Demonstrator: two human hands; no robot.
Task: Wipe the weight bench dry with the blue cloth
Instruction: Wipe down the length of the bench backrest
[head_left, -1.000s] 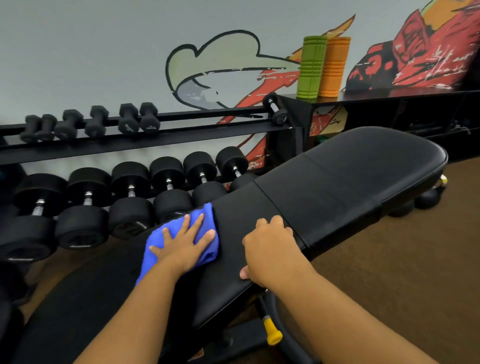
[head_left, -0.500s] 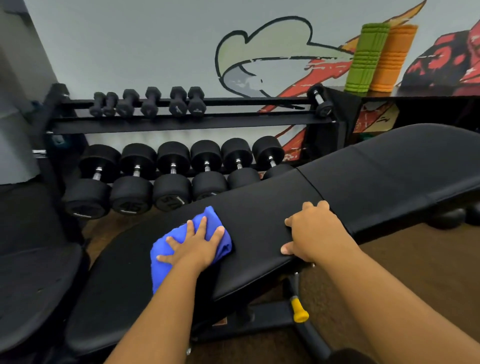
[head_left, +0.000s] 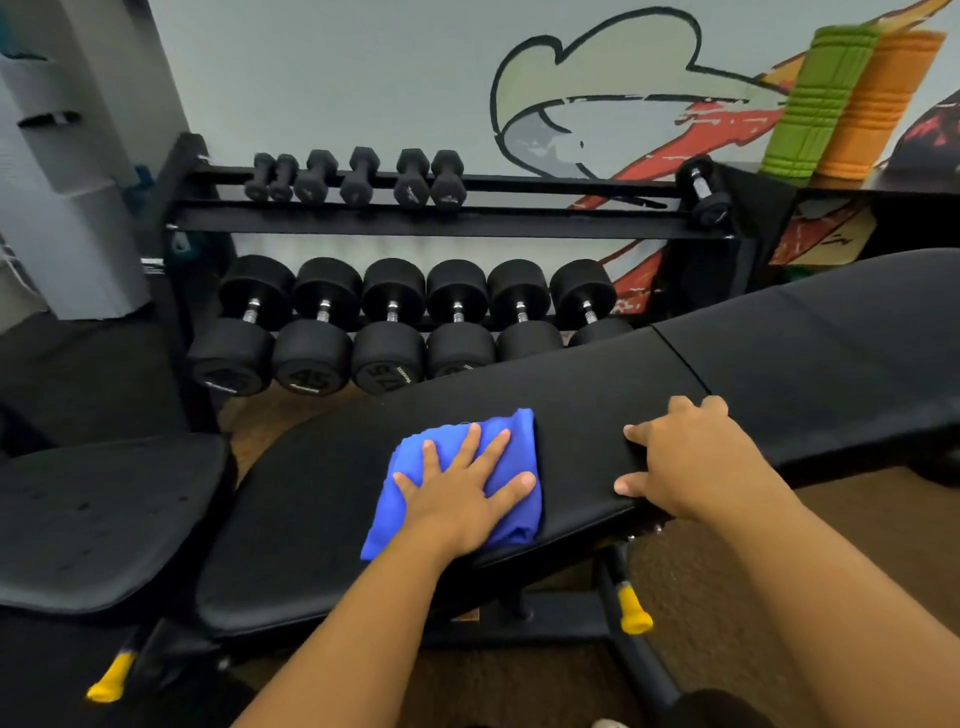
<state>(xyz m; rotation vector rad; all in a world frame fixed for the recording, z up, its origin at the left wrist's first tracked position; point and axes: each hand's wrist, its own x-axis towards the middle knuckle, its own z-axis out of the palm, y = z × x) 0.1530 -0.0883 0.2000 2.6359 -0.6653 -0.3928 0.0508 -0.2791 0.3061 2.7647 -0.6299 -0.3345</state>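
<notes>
I am pressing my left hand (head_left: 460, 496), fingers flat and spread, on the folded blue cloth (head_left: 511, 434) mid-way along the black padded weight bench (head_left: 582, 384); my right hand (head_left: 691, 457) is bracing the near edge, fingers loosely bent. I am judging the wiping half-way: the far backrest looks untouched.

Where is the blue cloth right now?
In the head view, the blue cloth lies low and central on the weight bench seat pad, pressed flat under the left hand, with the right hand on the pad beside it.
</notes>
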